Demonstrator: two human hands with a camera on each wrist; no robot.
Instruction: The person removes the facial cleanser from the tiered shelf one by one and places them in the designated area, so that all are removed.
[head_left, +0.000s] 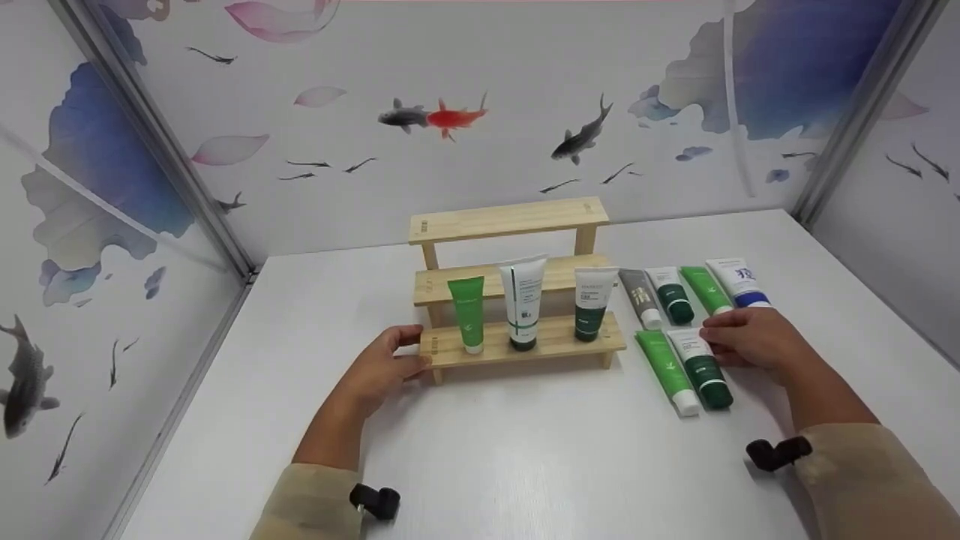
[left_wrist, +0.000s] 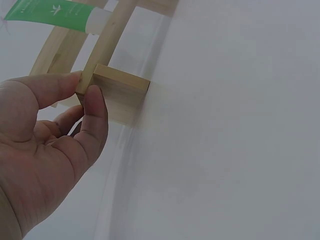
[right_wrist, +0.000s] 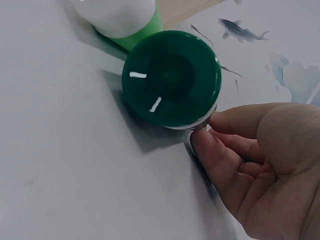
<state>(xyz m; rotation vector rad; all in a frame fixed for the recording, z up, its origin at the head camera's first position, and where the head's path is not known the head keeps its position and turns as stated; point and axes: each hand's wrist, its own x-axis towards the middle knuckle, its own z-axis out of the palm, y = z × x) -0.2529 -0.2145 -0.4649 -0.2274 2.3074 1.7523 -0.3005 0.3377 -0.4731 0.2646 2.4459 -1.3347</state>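
My left hand [head_left: 382,367] pinches the left end of a three-tier wooden display rack [head_left: 510,220], thumb and fingers at the lowest step, as the left wrist view also shows. Three tubes stand cap-down on that step: a green one [head_left: 470,311], a taller white one [head_left: 523,296] and a white-and-dark-green one [head_left: 592,300]. On the table to the right, my right hand [head_left: 757,341] pinches the edge of a lying white-and-dark-green tube [head_left: 703,371]. Its dark green cap [right_wrist: 172,80] faces the right wrist camera. Beside it lies a green tube [head_left: 666,367] with a white cap.
Behind the right hand lie a grey tube [head_left: 639,296], a white-and-dark-green tube [head_left: 670,292], a green tube [head_left: 703,287] and a white tube with a blue cap [head_left: 737,281]. Fish-patterned panels [head_left: 487,172] enclose the white table [head_left: 525,450] at the back and sides.
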